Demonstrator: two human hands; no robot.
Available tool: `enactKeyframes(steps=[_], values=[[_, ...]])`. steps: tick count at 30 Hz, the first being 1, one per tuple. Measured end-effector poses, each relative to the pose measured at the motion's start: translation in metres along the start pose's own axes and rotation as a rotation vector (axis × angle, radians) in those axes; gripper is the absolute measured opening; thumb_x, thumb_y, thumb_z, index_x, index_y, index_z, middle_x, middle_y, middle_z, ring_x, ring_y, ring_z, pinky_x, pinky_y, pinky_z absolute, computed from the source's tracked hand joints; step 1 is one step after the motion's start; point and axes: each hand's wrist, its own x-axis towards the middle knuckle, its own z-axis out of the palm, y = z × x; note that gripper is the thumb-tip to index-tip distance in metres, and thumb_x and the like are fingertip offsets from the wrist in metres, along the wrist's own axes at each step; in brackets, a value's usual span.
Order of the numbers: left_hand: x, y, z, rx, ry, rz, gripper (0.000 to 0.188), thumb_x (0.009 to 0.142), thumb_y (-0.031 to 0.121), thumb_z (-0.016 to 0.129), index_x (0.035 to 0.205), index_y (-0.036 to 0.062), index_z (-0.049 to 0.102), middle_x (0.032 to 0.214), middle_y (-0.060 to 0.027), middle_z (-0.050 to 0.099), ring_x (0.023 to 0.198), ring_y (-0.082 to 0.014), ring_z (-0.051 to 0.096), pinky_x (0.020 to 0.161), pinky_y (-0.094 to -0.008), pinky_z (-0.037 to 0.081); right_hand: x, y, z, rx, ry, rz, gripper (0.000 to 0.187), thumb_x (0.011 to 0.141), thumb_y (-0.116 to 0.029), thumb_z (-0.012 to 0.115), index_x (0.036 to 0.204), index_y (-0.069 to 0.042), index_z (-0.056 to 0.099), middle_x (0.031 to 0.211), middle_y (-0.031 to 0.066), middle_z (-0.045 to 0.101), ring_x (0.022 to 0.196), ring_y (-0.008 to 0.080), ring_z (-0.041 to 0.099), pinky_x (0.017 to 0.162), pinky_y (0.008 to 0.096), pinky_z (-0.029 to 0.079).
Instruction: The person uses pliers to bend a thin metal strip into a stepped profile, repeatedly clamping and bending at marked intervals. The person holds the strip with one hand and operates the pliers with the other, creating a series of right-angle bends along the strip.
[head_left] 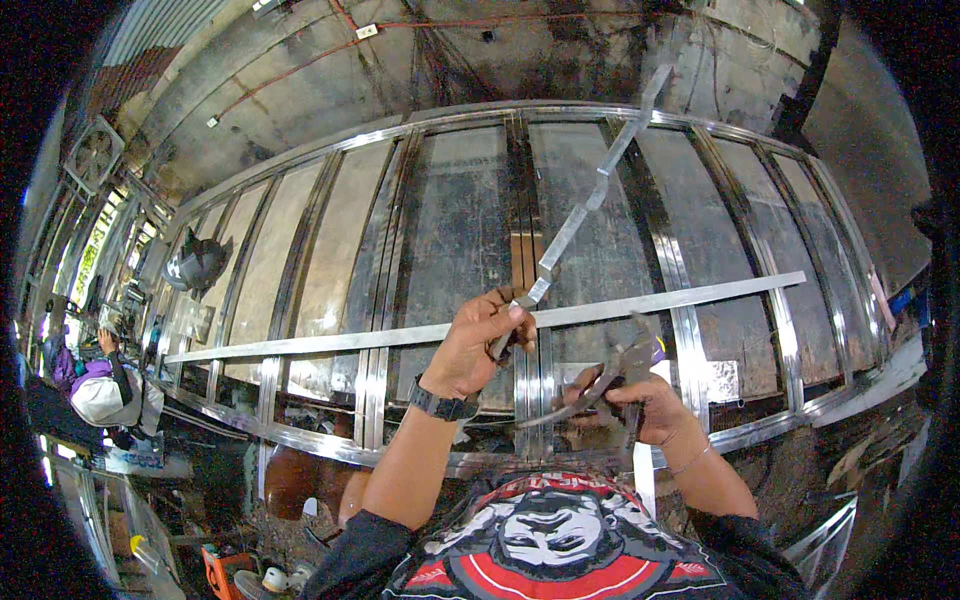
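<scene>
Before black printed cloth shirt (pixel 560 560): pinching kinked silvery metal strip (pixel 566 238) with left hand (pixel 472 345), gripping dark plier-like metal tool (pixel 633 362) with right hand (pixel 655 408); hold strip steady.

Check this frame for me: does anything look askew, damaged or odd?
Two things. The silvery strip in the left hand zigzags instead of running straight; I cannot tell whether that is damage or design. The long flat bar lies aslant across the metal frame, out of line with its crosspieces.
</scene>
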Motion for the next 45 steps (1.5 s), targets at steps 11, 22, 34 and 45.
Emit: enactKeyframes(steps=[11,22,34,45], values=[[-0.015,0.022,0.056,0.512,0.021,0.134,0.055,0.094,0.007,0.072,0.138,-0.0061,0.042,0.096,-0.0144,0.074,0.073,-0.0113,0.063,0.063,-0.0241,0.051,-0.019,-0.009,-0.003,-0.399,0.129,-0.089,0.063,0.076,-0.023,0.080,0.131,0.002,0.061,0.122,0.0161,0.069,0.115,0.0274,0.065,0.103,0.0402,0.047],[-0.011,0.008,0.038,0.140,0.069,0.047,0.027,0.095,0.020,0.060,0.117,0.0032,0.056,0.072,-0.0081,0.065,0.050,-0.0089,0.042,0.049,-0.0247,0.035,-0.009,0.012,-0.033,-0.296,0.476,0.020,0.060,0.097,-0.045,0.060,0.136,0.000,0.057,0.113,0.0166,0.072,0.096,0.0320,0.073,0.085,0.0398,0.059],[0.014,0.025,0.000,-0.282,0.053,-0.055,0.028,0.099,0.020,0.044,0.112,0.0030,0.061,0.057,-0.0055,0.050,0.045,-0.0146,0.034,0.045,-0.0305,0.028,-0.016,0.023,-0.029,0.018,0.324,0.203,0.048,0.088,-0.020,0.055,0.125,0.009,0.064,0.127,0.0276,0.066,0.117,0.0408,0.066,0.101,0.0563,0.053],[-0.005,0.011,0.046,0.177,0.106,0.016,0.025,0.095,0.023,0.053,0.109,0.0044,0.059,0.057,-0.0063,0.056,0.042,-0.0123,0.041,0.041,-0.0270,0.028,-0.010,-0.035,0.041,-1.151,0.385,0.007,0.046,0.079,-0.012,0.067,0.122,0.003,0.063,0.101,0.0116,0.069,0.092,0.0162,0.063,0.084,0.0312,0.052]])
